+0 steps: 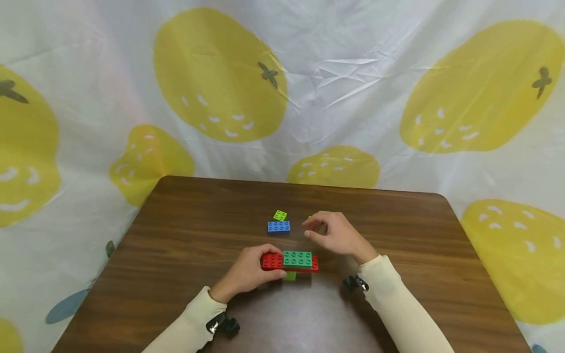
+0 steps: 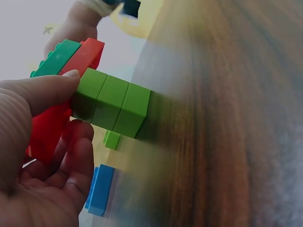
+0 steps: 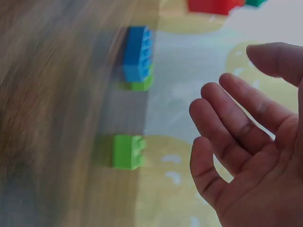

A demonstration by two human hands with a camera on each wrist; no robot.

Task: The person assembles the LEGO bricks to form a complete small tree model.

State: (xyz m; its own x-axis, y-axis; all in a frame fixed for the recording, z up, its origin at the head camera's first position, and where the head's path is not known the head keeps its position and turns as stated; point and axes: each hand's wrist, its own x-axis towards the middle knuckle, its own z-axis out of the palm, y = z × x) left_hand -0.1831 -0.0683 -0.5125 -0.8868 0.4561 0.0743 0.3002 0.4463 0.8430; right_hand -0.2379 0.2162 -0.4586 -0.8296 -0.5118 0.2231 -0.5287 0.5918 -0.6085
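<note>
A long red brick lies across a column of light green bricks, three stacked one on another. On top of the red brick sits a darker green brick, off toward its right part. My left hand grips the red brick's left end, thumb in front and fingers behind. In the head view most of the column is hidden under the red brick. My right hand hovers to the right, behind the stack, fingers loosely bent. Nothing is in it, as the right wrist view shows.
A blue brick lies behind the stack, with a small lime brick just beyond it. Another lime brick stands apart, mostly hidden by the right hand in the head view. A lemon-print cloth hangs behind the wooden table.
</note>
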